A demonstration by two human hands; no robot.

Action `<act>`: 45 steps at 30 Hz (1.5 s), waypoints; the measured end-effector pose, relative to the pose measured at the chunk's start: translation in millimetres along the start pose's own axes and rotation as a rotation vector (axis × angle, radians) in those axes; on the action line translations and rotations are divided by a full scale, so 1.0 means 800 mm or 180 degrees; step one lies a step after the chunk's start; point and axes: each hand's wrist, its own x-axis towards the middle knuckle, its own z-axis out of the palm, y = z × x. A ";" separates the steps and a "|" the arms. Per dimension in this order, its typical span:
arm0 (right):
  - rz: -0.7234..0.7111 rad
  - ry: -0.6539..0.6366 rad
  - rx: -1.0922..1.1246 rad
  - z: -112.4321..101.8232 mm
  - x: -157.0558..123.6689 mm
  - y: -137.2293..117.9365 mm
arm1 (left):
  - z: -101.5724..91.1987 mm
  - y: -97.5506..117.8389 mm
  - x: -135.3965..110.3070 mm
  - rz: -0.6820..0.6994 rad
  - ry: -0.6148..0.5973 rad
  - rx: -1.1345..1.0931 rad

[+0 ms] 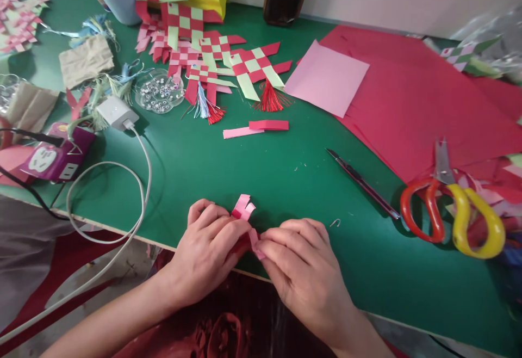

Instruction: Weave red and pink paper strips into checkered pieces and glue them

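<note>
Hands (209, 245) close together, knuckles bent, backs upward; both pinching folded pink-and-red paper strips (243, 206)

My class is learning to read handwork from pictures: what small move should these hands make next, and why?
Probably the right hand should gently straighten the pink strip while the left hand steadies the folded paper piece. The strip looks bent between the hands, with the right fingertips pinching it, and the left hand grips the folded piece.
</note>
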 end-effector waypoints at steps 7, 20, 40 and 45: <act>-0.0122 -0.0075 -0.0008 0.005 -0.008 0.005 | 0.000 0.002 0.000 -0.0051 0.0091 -0.0065; -0.0189 0.0164 -0.0205 0.003 -0.015 0.003 | -0.001 0.002 0.004 -0.0113 0.0093 -0.0190; -0.0645 -0.0006 0.0253 0.002 -0.014 0.002 | 0.000 -0.002 0.001 0.0069 0.0020 0.0032; -0.0735 -0.0009 0.0315 0.002 -0.009 -0.001 | -0.002 -0.001 0.001 0.0010 0.0011 -0.0018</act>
